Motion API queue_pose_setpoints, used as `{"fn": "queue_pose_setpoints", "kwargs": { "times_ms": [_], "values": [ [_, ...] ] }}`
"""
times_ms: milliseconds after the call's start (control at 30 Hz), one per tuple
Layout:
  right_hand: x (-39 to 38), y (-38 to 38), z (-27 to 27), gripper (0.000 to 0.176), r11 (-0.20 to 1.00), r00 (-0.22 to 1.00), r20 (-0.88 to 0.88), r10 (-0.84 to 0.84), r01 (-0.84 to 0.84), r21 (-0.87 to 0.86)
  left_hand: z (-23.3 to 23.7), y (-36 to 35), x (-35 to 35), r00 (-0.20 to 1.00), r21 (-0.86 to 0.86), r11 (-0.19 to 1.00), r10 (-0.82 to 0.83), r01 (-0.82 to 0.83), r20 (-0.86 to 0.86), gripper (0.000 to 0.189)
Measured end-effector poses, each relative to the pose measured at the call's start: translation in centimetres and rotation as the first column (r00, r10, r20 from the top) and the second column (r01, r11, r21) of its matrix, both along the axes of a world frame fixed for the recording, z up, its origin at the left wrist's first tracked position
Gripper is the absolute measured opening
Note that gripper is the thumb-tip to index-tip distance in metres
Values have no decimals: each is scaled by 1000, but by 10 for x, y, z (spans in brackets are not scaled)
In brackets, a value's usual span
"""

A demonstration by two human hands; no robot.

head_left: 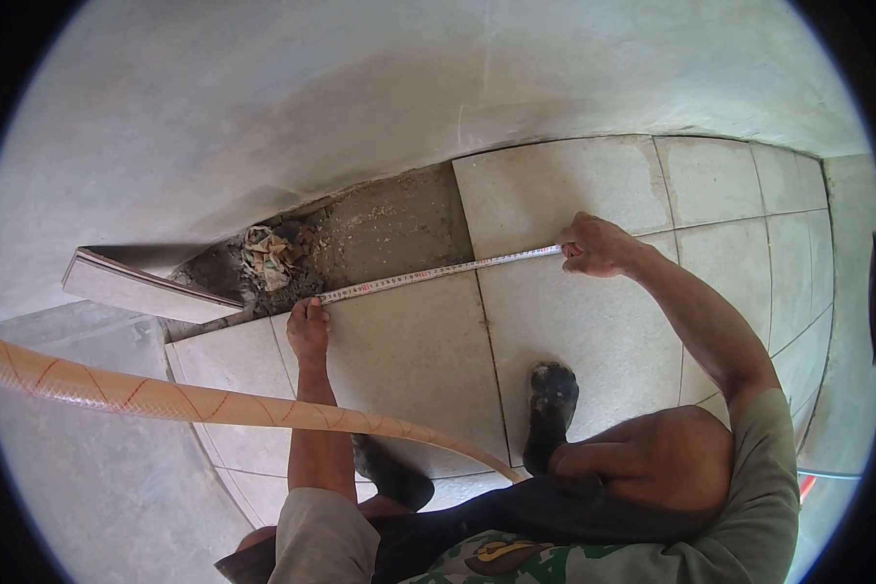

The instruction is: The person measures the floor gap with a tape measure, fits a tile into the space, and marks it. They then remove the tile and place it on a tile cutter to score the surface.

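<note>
A tape measure's white blade (pixel 448 271) stretches between my two hands, along the edge of the laid floor tiles (pixel 394 346). My left hand (pixel 308 329) pinches its left end at the tile edge, beside the bare strip of floor. My right hand (pixel 599 245) is closed around the other end, above a tile near the wall; whether the tape's case sits inside it is hidden. Above the blade lies the untiled patch of rough grey mortar (pixel 399 229).
Crumpled paper scraps and debris (pixel 273 255) lie in the bare strip. Loose tiles (pixel 146 287) lean against the wall at left. A thick translucent hose (pixel 224 404) crosses in front of my left forearm. My dark boots (pixel 552 399) stand on the tiles.
</note>
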State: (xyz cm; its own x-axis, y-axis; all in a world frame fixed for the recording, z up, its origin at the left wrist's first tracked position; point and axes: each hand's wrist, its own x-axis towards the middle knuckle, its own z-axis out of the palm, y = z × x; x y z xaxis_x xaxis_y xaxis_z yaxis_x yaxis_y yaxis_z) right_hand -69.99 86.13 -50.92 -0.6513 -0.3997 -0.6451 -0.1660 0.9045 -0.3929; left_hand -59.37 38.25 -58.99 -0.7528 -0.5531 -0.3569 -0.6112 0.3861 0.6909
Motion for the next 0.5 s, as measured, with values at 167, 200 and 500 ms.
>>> {"fn": "queue_pose_setpoints", "kwargs": {
  "times_ms": [167, 200, 500],
  "values": [
    [3, -6, 5, 23, 1000, 1000, -17, -20, 20, 21, 3, 11, 0, 999, -130, 991, 35, -37, -13, 24],
    [4, -7, 4, 22, 1000, 1000, -22, -20, 20, 12, 1, 11, 1, 999, -131, 991, 35, -36, -13, 24],
    [4, -16, -7, 21, 1000, 1000, -29, -1, 1, 4, -12, 10, 6, 991, -274, 956, 82, -109, -108, 26]
  ]
}}
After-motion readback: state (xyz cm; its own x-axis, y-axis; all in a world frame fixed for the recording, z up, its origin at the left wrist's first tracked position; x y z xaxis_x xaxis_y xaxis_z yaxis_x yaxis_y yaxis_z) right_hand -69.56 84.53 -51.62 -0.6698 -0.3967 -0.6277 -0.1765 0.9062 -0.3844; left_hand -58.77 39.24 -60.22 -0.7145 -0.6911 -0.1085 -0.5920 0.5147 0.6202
